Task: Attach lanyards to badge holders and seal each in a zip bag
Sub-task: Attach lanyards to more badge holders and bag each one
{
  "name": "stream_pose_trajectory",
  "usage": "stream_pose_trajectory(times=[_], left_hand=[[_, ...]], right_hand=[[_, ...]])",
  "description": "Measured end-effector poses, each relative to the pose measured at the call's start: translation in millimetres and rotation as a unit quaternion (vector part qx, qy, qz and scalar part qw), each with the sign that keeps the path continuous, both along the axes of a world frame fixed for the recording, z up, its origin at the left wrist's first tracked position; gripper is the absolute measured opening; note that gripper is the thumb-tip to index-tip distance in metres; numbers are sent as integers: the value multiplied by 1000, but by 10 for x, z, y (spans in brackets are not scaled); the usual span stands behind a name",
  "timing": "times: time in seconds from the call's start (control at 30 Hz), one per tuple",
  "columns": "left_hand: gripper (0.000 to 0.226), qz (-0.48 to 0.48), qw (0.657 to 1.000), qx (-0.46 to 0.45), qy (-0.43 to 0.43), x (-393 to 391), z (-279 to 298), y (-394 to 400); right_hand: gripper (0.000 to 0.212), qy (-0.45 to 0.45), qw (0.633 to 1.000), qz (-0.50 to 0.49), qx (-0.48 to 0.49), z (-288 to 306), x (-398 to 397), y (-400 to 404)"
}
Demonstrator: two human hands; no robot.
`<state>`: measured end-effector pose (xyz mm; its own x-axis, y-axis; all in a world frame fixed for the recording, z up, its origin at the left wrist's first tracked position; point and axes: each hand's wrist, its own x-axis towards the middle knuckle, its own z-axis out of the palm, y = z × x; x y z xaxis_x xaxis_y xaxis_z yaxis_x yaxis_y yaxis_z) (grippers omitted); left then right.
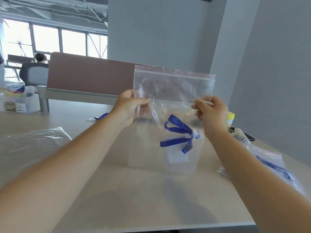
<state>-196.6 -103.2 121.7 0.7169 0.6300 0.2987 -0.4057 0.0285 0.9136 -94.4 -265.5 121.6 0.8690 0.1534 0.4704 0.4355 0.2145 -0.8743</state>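
Above the table [117, 190], two hands [130, 106] [211, 113] pinch one zip bag [173, 88], seemingly holding one lanyard [178, 132].

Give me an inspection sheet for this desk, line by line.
Surface: beige table, partly bare.
Job's things: zip bag held up, blue lanyard and badge holder inside; filled bag at right; clear bags at left; loose lanyard behind.
Clutter: yellow-capped bottle, small white object, storage box.
Grippers: left hand and right hand pinch the bag's sides.
Cables: nothing seen.
Surroundings: desk divider, windows, seated person.
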Motion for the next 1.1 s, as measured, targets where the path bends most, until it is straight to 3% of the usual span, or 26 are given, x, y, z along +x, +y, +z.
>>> stream_pose_trajectory(times=[0.1, 0.3, 0.57, 0.73, 0.83, 1.1], left_hand=[[30, -30, 999, 16, -25, 59, 34, -166], [41, 15, 992, 112, -55, 241, 93, -556], [39, -18, 981, 157, -109, 601, 50, -1200], [25, -106, 978, 159, -88, 1033, 81, -1519], [17, -130, 975, 168, -67, 1353, 117, -1641], [41, -183, 943, 275, 30, 2351, -50, -1821]], right_hand=[[23, -14, 999, -30, 4, 123, -34, -259], [53, -61, 992, -112, -12, 199, -27, -765], [27, -87, 975, -201, -46, 135, 113, -1480], [8, -82, 960, -258, -66, 144, 368, -1899], [21, -85, 956, -266, -92, 163, 599, -2074], [51, -16, 937, -257, -235, -102, 1472, -2329]])
